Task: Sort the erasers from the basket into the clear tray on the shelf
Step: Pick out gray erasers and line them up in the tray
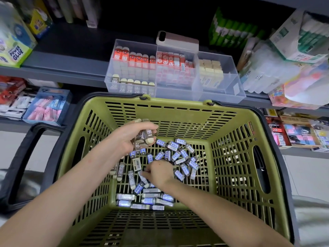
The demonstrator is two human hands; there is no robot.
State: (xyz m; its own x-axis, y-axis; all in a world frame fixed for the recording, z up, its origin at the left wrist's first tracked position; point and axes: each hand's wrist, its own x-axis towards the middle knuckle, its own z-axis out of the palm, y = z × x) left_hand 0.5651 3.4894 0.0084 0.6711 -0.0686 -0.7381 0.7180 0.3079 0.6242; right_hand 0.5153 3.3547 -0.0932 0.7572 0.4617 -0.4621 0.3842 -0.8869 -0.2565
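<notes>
A green slatted basket (229,157) fills the lower view, with several loose erasers (179,154) in blue and grey-brown 2B sleeves on its floor. My left hand (130,136) is raised above the heap and grips a bundle of grey-brown 2B erasers (142,138). Lower down, my right hand (158,172) is among the pile, its fingertips pinching a blue-sleeved eraser (143,176). On the grey shelf behind the basket stands the clear tray (219,93). Its compartments hold rows of red, cream and 2B erasers.
A pink-white phone (178,41) lies behind the tray. Glue boxes (16,49) stand at the left, green packs (233,31) and wrapped packs at the right. A blue box of pink erasers (46,107) sits on the lower shelf. Black basket handles (23,157) hang at the left.
</notes>
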